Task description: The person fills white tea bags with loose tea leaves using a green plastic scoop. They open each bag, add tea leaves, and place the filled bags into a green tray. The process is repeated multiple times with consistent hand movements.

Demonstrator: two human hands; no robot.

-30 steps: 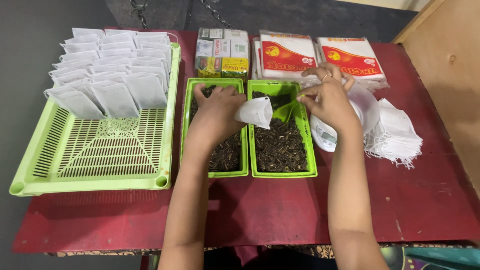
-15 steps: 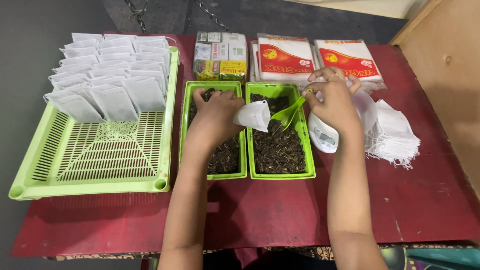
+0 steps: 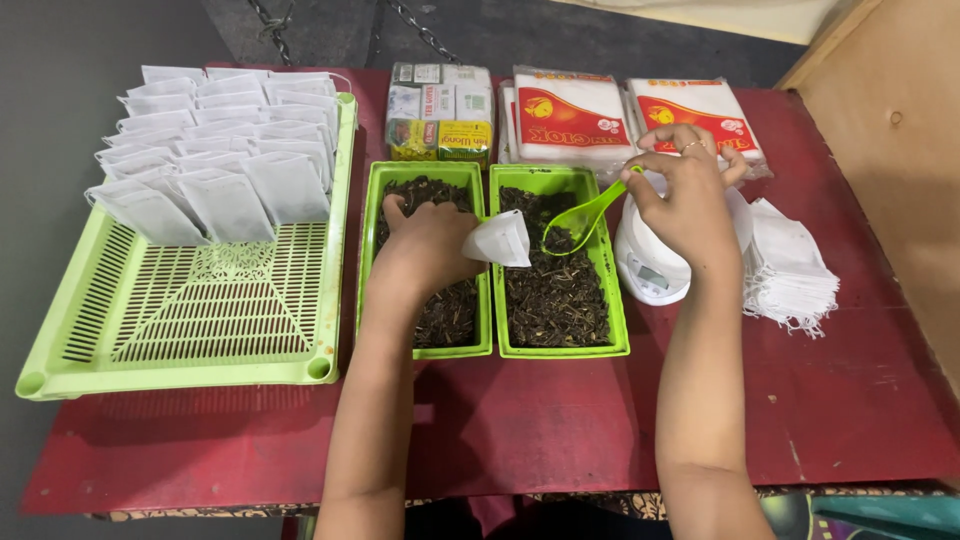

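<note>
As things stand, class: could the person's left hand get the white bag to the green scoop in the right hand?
Probably yes. The left hand holds the white bag just beside the green scoop held by the right hand; nothing lies between them.

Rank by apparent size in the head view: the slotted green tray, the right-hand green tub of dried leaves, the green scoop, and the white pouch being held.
1. slotted green tray
2. right-hand green tub
3 and 4. white pouch in the left hand and green scoop in the right hand: too alike to rank.
</note>
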